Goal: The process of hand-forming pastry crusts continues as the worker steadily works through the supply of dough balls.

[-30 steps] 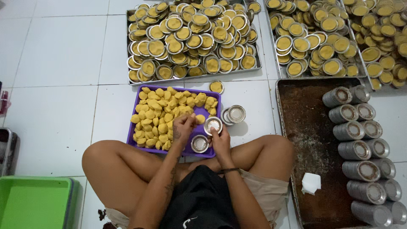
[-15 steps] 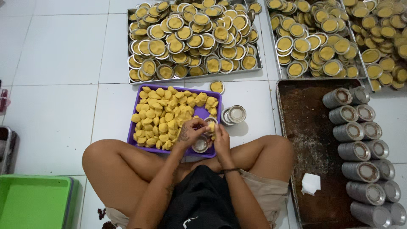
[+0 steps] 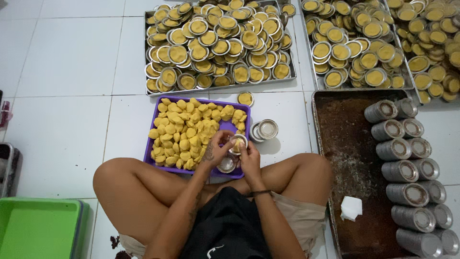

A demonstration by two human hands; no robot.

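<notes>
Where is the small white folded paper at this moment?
In the head view, the small white folded paper lies on the dark rusty baking tray at the person's right, beside the right knee and left of the stacked round metal tins.

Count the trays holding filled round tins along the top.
3: a silver metal tray top centre, a second tray right of it, and a third at the right edge, partly cut off.

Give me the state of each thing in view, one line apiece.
Left hand: pressing yellow dough into a small tin.
Right hand: gripping the small tin.
Small tin: held over the tray, part filled.
Purple tray: loaded with dough pieces, right side bare.
Metal trays: packed with filled tins.
Dark baking sheet: crumb-covered, stacked empty tins along its right.
Green bin: empty.
</notes>
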